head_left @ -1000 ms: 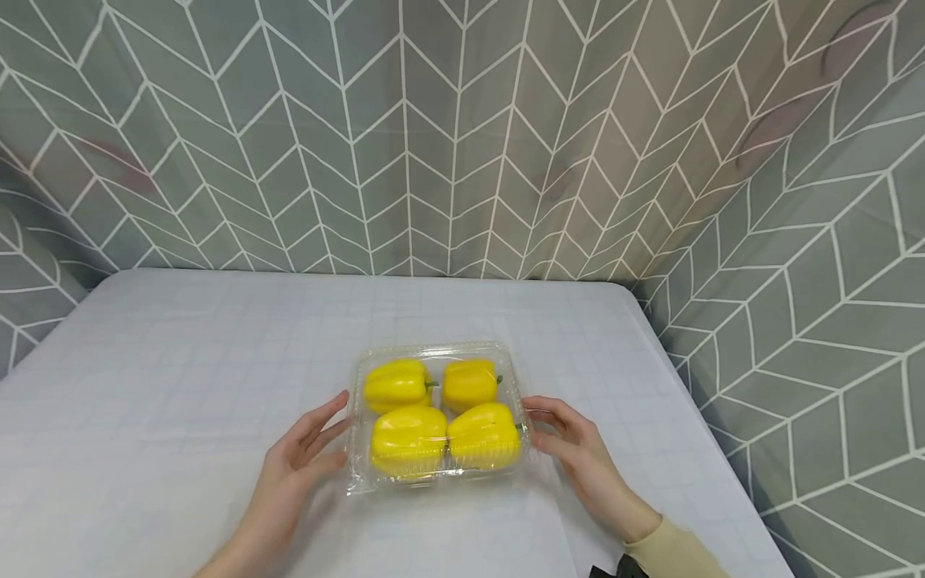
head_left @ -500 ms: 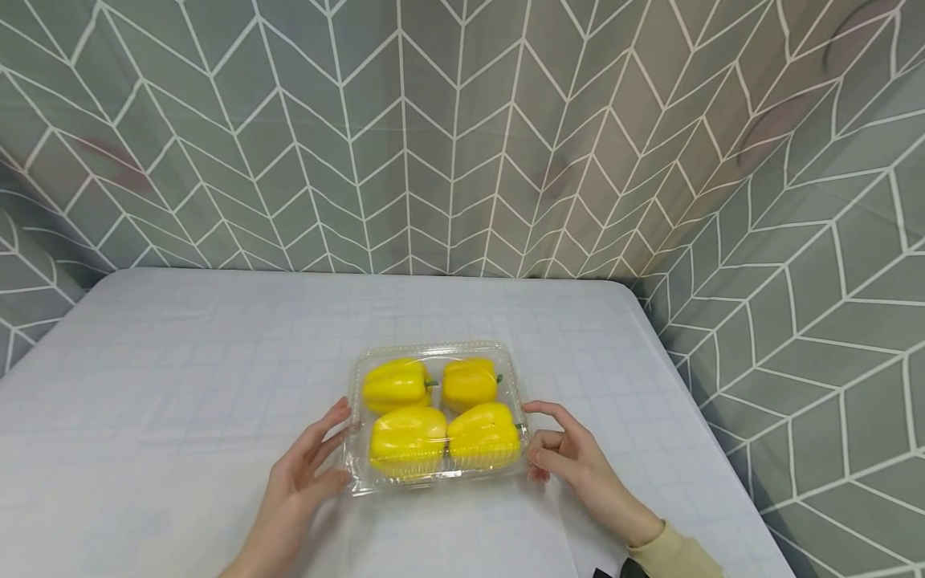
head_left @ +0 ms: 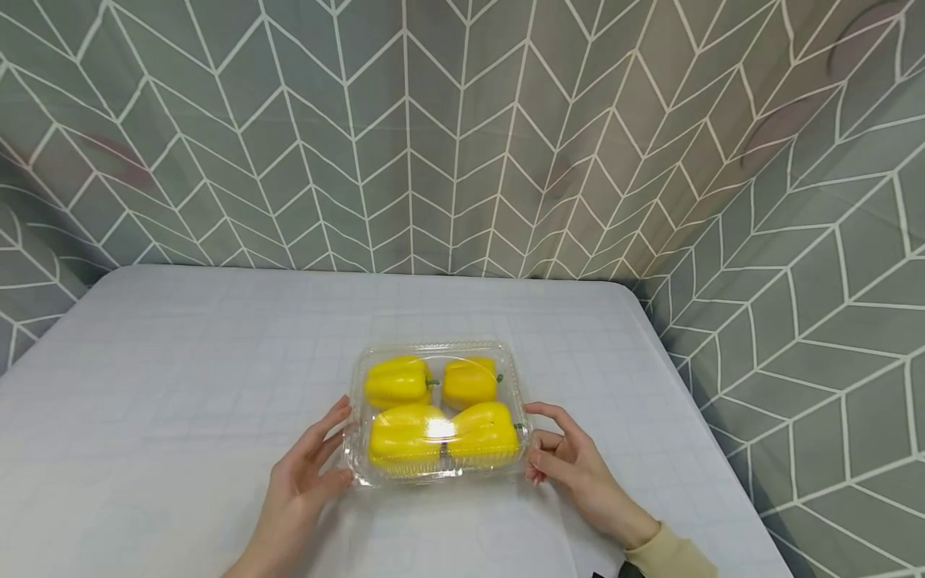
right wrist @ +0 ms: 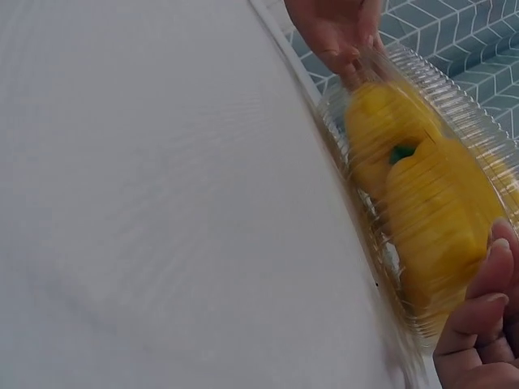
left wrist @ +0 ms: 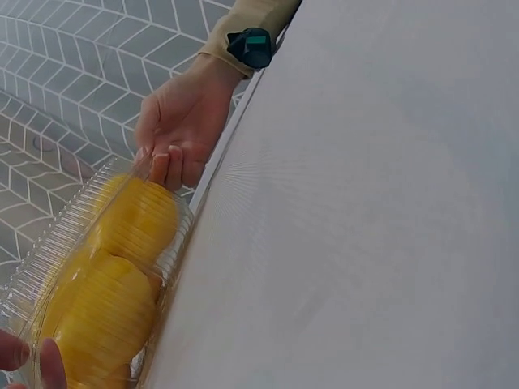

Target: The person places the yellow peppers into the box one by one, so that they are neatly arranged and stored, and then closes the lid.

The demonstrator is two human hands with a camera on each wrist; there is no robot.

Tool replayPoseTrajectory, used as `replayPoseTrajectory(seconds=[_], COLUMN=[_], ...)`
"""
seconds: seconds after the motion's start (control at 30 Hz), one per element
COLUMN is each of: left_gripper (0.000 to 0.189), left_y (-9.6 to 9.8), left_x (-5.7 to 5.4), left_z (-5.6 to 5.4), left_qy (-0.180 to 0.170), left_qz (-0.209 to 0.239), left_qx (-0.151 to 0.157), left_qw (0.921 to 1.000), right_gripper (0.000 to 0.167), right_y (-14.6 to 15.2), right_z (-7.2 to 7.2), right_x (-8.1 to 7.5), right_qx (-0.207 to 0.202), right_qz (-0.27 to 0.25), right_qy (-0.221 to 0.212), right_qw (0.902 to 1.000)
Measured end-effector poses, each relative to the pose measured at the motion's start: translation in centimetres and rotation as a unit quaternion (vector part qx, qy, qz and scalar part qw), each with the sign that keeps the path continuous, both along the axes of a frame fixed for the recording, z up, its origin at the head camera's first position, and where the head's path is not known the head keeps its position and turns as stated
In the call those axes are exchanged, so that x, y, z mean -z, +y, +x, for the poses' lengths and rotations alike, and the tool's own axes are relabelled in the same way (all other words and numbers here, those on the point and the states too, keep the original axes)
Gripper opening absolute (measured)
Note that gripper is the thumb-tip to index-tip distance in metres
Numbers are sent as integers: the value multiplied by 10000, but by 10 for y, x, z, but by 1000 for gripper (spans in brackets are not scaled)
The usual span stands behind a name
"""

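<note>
A clear plastic clamshell container [head_left: 441,348] lies on the white table with its lid over several yellow bell peppers [head_left: 396,382]. The peppers sit in two rows, with green stems showing on some of them. My left hand [head_left: 299,478] holds the left edge, its thumb near the front corner and its fingers farther back. At the right edge, my right hand [head_left: 578,470] pinches the rim; the index finger reaches along the side while the other fingers curl. Both wrist views show the ribbed lid [left wrist: 61,251] between the hands. Whether the lid is latched cannot be made out.
The white-covered table [head_left: 181,345] stretches behind the container and to both sides. A grey curtain with white chevron lines [head_left: 433,144] hangs along the back and right edges. Part of a black wrist device [head_left: 630,570] shows by the right sleeve.
The lid's front edge has come down and shifted slightly back, and a bright glare now lies over the front peppers. My right fingers have curled in more; my left hand has edged slightly right.
</note>
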State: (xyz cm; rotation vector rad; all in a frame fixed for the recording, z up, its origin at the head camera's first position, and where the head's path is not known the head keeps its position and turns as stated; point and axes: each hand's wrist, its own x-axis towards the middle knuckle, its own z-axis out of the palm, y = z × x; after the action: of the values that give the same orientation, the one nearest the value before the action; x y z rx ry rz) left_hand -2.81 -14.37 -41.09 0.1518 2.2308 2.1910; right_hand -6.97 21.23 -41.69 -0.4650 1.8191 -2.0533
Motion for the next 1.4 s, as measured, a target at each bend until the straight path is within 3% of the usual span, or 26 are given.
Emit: replayPoseTrajectory(seconds=[0.47, 0.73, 1.1, 1.27, 1.4], left_gripper=[62, 51, 52, 51, 50], left_y=[-3, -1, -1, -1, -1], left_x=[6, 2, -1, 2, 3], left_z=[-3, -3, -6, -8, -9], left_qy=[361, -34, -206, -127, -55], left_qz=[351, 49, 52, 153, 258], left_qx=[-2, -270, -394, -443, -507], left_qw=[9987, 9996, 9990, 9988, 9984], right_gripper=[45, 41, 37, 34, 33], right_y=[-6, -6, -2, 8, 16], right_z=[2, 3, 2, 2, 3], right_x=[4, 6, 7, 14, 14], right_qx=[286, 396, 656, 580, 642], right_qz=[-64, 41, 245, -175, -547], right_qy=[126, 381, 635, 788, 649], right_qw=[9995, 9985, 9955, 9950, 9943])
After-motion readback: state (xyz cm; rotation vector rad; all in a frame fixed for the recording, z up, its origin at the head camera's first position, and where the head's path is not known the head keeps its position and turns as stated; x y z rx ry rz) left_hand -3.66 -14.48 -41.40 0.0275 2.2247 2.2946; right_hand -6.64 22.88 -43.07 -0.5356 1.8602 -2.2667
